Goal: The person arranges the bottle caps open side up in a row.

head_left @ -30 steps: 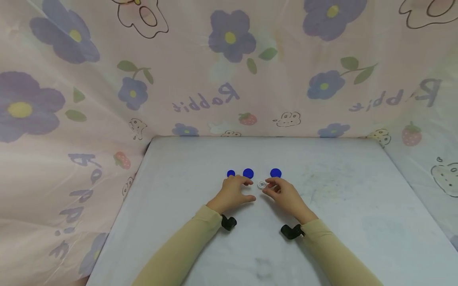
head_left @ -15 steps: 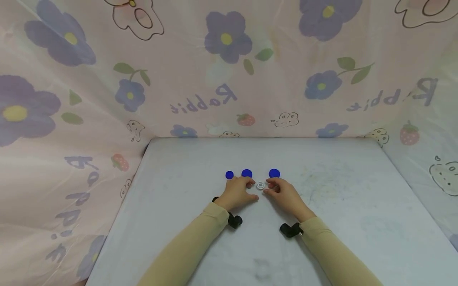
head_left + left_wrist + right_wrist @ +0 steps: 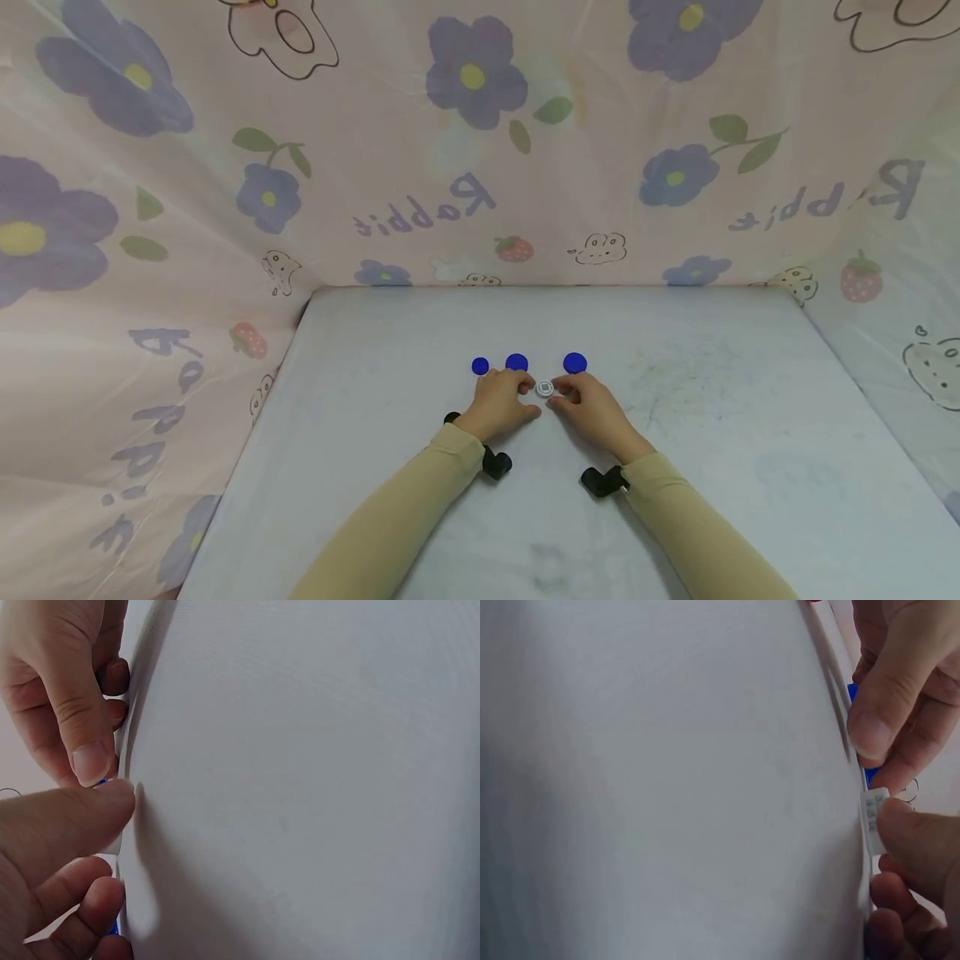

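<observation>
My right hand (image 3: 596, 412) pinches the white disc (image 3: 545, 388) at its right edge, slightly below and right of frame centre; my left hand (image 3: 498, 402) waits beside it (thumb and fingers apart). I'd judge this a positioning step, calling next for a light, level touch, with three blue discs (image 3: 575, 362) higher in frame.

The round piece (image 3: 544, 388) is between the left hand (image 3: 501, 403) and right hand (image 3: 596, 409). On the table (image 3: 750, 467), two discs (image 3: 480, 366) lie just past the left hand, and another disc (image 3: 575, 362) past the right.
</observation>
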